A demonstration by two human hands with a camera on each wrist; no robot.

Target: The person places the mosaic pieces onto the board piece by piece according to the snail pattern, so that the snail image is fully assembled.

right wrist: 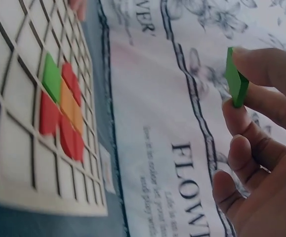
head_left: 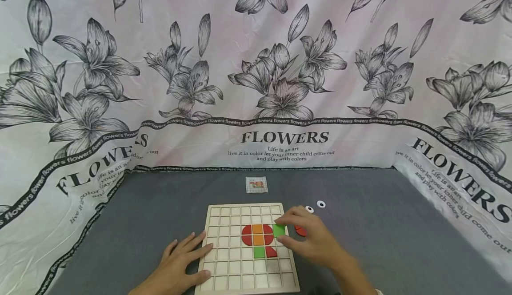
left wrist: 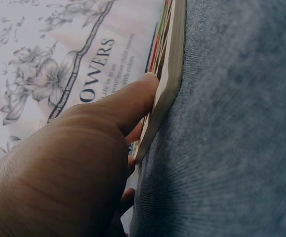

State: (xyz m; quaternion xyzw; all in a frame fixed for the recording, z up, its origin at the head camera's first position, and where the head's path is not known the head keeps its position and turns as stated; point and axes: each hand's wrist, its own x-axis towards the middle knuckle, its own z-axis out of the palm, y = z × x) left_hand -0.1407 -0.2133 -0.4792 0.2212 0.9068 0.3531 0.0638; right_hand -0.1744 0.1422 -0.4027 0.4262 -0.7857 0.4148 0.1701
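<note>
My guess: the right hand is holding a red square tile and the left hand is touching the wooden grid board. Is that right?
Not quite: the square tile in the right hand is green, not red, as the right wrist view shows. The left hand is indeed touching the wooden grid board.

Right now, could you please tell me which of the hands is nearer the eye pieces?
Right: the right hand, pinching a green square, is beside the eye pieces; the left hand rests on the left edge of the board.
</note>
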